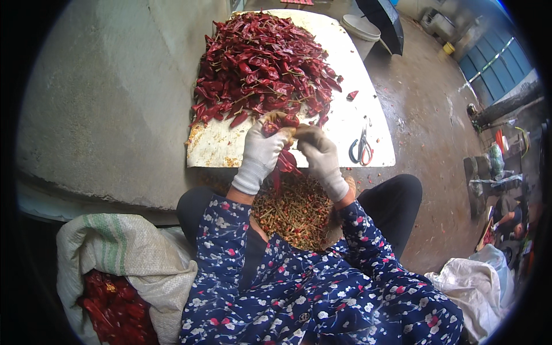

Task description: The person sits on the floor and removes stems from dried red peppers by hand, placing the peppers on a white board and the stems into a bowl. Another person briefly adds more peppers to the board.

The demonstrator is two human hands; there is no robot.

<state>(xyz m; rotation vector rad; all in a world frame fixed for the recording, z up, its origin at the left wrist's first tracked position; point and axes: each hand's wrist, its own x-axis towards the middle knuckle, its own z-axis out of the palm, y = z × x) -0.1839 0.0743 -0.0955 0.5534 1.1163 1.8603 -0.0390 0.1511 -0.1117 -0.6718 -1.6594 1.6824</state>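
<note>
My left hand (pixel 264 148), in a whitish knit glove, is closed on several dried red chili peppers (pixel 286 162), some hanging below it. My right hand (pixel 317 148), in a similar glove stained at the fingers, meets it at the peppers' upper end; its fingertips are bent, and what they pinch is too small to tell. Just beyond the hands, a large heap of dried red chilies (pixel 267 64) with stems lies on a white board (pixel 215 151). Scissors (pixel 362 148) with one black and one red handle lie at the board's right. Below my hands is a mass of cut stems (pixel 293 213).
A woven sack (pixel 142 246) holding red chilies (pixel 116 310) stands at lower left, beside a concrete wall (pixel 108 108). A white bucket (pixel 362 28) and a black umbrella (pixel 384 21) are beyond the board. Another person (pixel 509 217) sits far right, near white sacks (pixel 470 284).
</note>
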